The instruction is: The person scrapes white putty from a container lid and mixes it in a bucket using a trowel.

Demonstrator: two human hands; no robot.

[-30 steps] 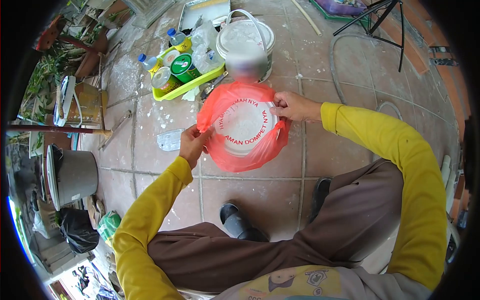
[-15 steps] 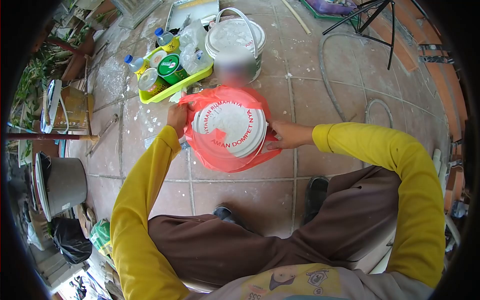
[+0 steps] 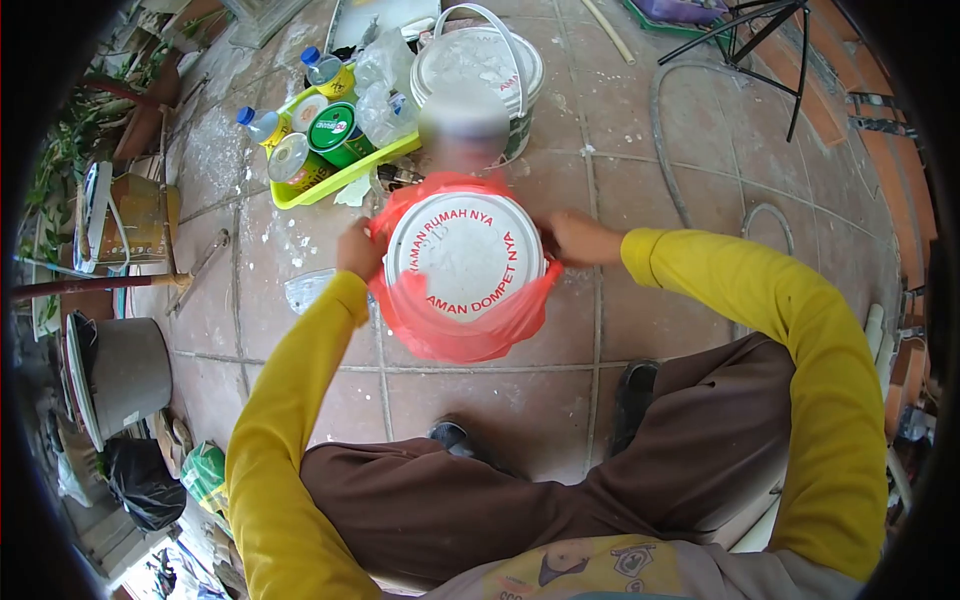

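A round tub with a white lid (image 3: 465, 255) and red lettering stands on the tiled floor in front of me. A thin red plastic bag (image 3: 440, 335) surrounds its sides and lies partly over the lower left of the lid. At the tub's left side, my left hand (image 3: 358, 250) is closed on the bag's edge. My right hand (image 3: 578, 238) grips the bag at the right side of the rim, its fingertips partly hidden. Most of the lid shows uncovered.
A lime-green tray (image 3: 370, 165) with cans, bottles and clear plastic stands beyond, beside a white bucket (image 3: 475, 65) with a raised handle. Grey hose (image 3: 665, 140) and a black metal stand (image 3: 760, 40) are at right. A grey bin (image 3: 132, 370) is at left.
The red bag has been drawn down and off more of the lid, bunching lower around the tub. My right hand has shifted up along the rim, and the view has moved slightly.
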